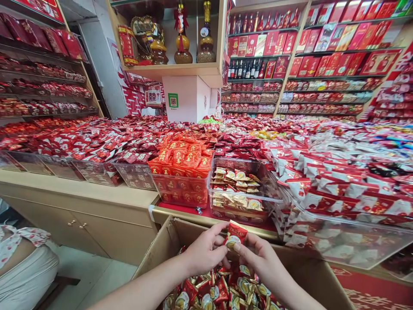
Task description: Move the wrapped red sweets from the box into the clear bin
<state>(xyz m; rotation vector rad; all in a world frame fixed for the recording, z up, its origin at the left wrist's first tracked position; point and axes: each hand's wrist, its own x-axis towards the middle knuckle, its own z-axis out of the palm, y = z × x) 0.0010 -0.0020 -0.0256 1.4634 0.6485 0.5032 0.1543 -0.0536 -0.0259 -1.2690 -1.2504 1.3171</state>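
My left hand and my right hand are raised together over a cardboard box. Both are closed on small red durian candy packets, with one packet standing up between the fingertips. The box below holds a heap of the same red and gold wrapped candies. Just beyond my hands, a clear plastic bin on the counter is partly filled with matching candies.
Clear bins of red wrapped sweets cover the counter, which has a wooden cabinet front at left. Shelves of red gift boxes and bottles line the walls. A white box stands mid-counter. A person's clothing shows at bottom left.
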